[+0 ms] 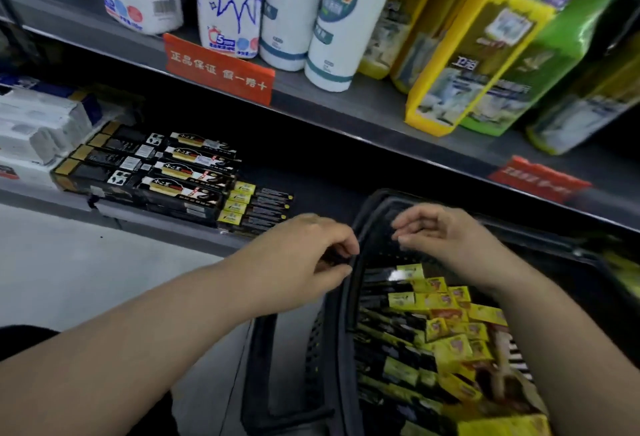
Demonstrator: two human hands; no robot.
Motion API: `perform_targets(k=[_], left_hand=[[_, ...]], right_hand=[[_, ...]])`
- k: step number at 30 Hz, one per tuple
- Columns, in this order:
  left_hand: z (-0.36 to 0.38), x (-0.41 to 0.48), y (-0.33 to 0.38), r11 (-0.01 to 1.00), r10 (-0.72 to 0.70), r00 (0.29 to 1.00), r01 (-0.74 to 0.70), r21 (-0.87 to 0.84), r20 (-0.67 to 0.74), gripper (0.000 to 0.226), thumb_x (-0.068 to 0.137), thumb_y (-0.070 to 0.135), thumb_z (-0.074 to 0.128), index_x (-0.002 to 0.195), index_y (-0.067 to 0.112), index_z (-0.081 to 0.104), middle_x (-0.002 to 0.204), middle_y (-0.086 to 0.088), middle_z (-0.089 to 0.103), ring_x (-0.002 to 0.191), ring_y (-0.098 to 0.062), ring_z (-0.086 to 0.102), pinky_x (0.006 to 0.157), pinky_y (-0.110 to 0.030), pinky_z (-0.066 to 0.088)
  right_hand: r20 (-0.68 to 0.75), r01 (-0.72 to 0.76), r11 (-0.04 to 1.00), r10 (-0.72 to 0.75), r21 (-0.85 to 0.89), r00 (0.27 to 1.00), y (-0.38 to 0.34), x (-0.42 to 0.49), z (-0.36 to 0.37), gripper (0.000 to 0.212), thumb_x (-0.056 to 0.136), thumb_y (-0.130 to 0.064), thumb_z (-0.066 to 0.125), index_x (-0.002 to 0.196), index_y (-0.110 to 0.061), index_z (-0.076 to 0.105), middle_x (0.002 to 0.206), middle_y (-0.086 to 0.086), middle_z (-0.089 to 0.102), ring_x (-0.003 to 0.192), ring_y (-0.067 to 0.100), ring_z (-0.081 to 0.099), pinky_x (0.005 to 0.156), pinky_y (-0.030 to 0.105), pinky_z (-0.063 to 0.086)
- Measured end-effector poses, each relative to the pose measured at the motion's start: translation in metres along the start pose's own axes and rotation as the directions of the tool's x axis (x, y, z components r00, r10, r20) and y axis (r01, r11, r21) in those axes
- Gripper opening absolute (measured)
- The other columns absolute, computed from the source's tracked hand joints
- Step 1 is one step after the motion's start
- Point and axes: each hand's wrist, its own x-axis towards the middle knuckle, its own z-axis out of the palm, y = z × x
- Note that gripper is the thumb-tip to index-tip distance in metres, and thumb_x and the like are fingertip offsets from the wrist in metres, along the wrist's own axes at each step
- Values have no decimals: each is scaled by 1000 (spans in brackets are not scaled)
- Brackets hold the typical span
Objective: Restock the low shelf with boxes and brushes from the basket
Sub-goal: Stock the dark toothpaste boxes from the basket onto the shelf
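Black plastic forms the basket (313, 349), which is set on the floor against the front of the low shelf (156, 224). It is filled with yellow-and-black packs (433, 331), piled loosely; whether these are boxes or brushes cannot be told through the blur. On the low shelf, black boxes (156, 165) are laid flat in a row, and slim brush packs (256, 207) with yellow ends are stacked just beside them on the right. The left hand (304, 255) is held at the basket's near rim, its fingers (341, 248) and thumb pinched on a dark item (332, 259) that cannot be made out. The right hand (446, 238) is held above the basket, its fingers loosely curled, with nothing grasped.
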Motion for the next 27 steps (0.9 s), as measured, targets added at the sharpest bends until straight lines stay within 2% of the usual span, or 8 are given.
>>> perform_targets(k=[2, 5, 8, 11, 16, 21, 24, 27], left_hand=[[9, 1, 15, 997, 48, 997, -52, 65, 54, 23, 91, 38, 52, 114, 35, 55, 110, 21, 54, 106, 5, 39, 89, -16, 35], [21, 2, 40, 993, 85, 992, -92, 72, 98, 25, 92, 39, 50, 117, 35, 53, 115, 20, 54, 110, 4, 37, 92, -17, 34], [33, 5, 56, 996, 61, 993, -67, 51, 100, 25, 91, 37, 53, 116, 34, 54, 111, 21, 56, 107, 3, 44, 92, -18, 37], [38, 7, 56, 999, -52, 994, 52, 2, 98, 19, 90, 34, 56, 109, 36, 56, 102, 24, 58, 97, 5, 51, 88, -21, 43], [37, 9, 44, 980, -128, 987, 140, -138, 96, 13, 89, 27, 59, 95, 39, 60, 92, 20, 64, 91, 8, 56, 81, -15, 47], [32, 14, 42, 978, -111, 984, 133, -160, 140, 16, 88, 26, 60, 97, 38, 58, 95, 18, 64, 89, 10, 57, 82, -11, 47], [33, 16, 43, 988, -104, 985, 118, -98, 141, 30, 90, 30, 58, 118, 36, 52, 117, 22, 57, 101, 14, 51, 93, -13, 43], [39, 21, 44, 993, -87, 983, 98, -62, 161, 63, 92, 40, 51, 147, 28, 23, 147, 15, 33, 129, 4, 34, 104, -15, 26]], right_hand=[[-55, -100, 982, 93, -162, 994, 44, -9, 0, 18, 84, -7, 66, 90, -24, 65, 87, 0, 68, 71, -2, 62, 65, 11, 48], [-110, -213, 819, 182, -532, 977, 104, -11, 9, 36, 89, -17, 62, 124, -22, 53, 125, 3, 55, 110, 12, 56, 90, 26, 46], [-127, -225, 774, 186, -592, 974, 133, -6, 24, 59, 90, -12, 56, 143, -21, 32, 144, 8, 33, 127, 29, 42, 100, 35, 40], [-171, -225, 766, 151, -603, 974, 143, 2, 27, 61, 88, -10, 59, 142, -23, 34, 140, 8, 31, 122, 31, 45, 96, 37, 44], [-156, -224, 839, 168, -496, 973, 146, -5, 20, 44, 80, -17, 73, 118, -23, 53, 131, 6, 39, 114, 27, 49, 92, 35, 45], [-160, -199, 937, 158, -288, 974, 131, -27, 29, 29, 84, -19, 69, 99, -27, 46, 105, 0, 55, 70, 13, 53, 51, 19, 40], [-241, -104, 994, 107, 28, 964, 100, -41, 17, 13, 87, -21, 65, 96, -25, 56, 97, -4, 57, 74, 12, 58, 55, 10, 42], [-242, 90, 981, -47, 172, 969, 59, -55, 1, 8, 92, -25, 57, 97, -31, 60, 89, -10, 62, 81, 5, 59, 73, 19, 47]])
